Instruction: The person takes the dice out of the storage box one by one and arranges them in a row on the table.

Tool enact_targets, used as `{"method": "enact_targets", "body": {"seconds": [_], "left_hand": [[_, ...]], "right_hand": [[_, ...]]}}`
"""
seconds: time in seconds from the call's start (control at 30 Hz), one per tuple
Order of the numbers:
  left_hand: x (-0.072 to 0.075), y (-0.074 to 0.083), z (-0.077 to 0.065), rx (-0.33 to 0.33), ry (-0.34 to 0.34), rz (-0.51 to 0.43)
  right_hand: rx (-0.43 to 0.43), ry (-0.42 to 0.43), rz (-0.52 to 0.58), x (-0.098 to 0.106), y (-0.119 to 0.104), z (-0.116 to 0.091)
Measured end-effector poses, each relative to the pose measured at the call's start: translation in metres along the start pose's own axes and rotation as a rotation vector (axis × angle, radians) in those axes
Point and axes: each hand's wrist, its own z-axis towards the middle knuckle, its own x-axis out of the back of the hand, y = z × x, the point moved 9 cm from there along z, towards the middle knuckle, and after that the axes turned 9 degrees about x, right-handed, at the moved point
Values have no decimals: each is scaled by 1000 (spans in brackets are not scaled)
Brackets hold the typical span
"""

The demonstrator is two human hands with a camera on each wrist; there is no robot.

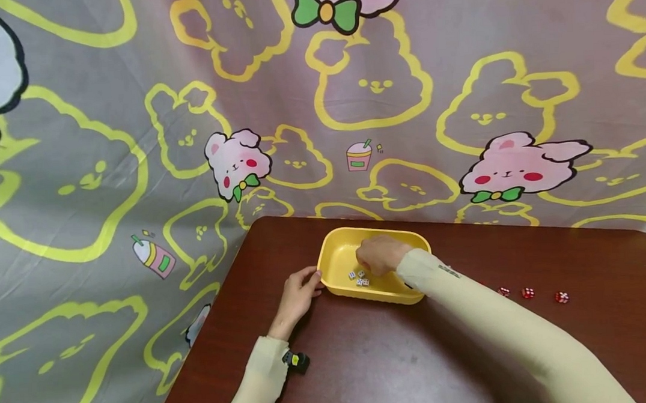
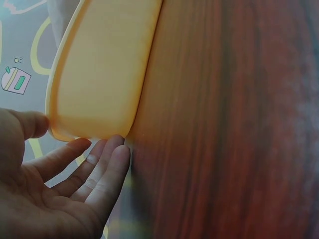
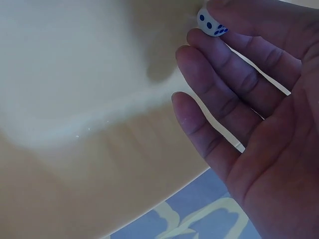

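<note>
Between the thumb and index finger of my right hand (image 1: 382,254) is a white die (image 3: 212,22) with blue pips, shown in the right wrist view. That hand is inside a yellow plastic tub (image 1: 340,293), and its other fingers reach out loosely. Several small white dice (image 1: 360,281) lie together on the tub's floor, left of and below the right hand. At the tub's left end, my left hand (image 1: 296,296) holds the outside, thumb at the rim and fingertips (image 2: 115,149) by the bottom edge. The right hand and sleeve hide part of the tub's right side.
Several red dice (image 1: 528,293) sit in a row on the brown wooden table (image 1: 605,339), right of the tub; the right forearm may cover more. A curtain (image 1: 407,144) with cartoon prints hangs behind the table and along its left side.
</note>
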Motion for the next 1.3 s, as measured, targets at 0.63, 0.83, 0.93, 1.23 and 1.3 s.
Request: {"method": "enact_targets", "body": {"seconds": [0.63,0.83,0.93,1.23,1.3], "left_hand": [[0,-3,-1,-4,0,-2],[0,-3,0,-10,-4,-4],[0,-3,0,-7,-7,-4],[0,-4,1,0,-6,-6],[0,-3,1,-2,-6,-8]], "right_hand": [[36,34,-24,6,-3,-5],[29,35,-11,10,-4,-10],[27,31,-8,13,-5,-12],[72,82,0,30,-13,-22],[82,96,6,34,-14,-26]]}}
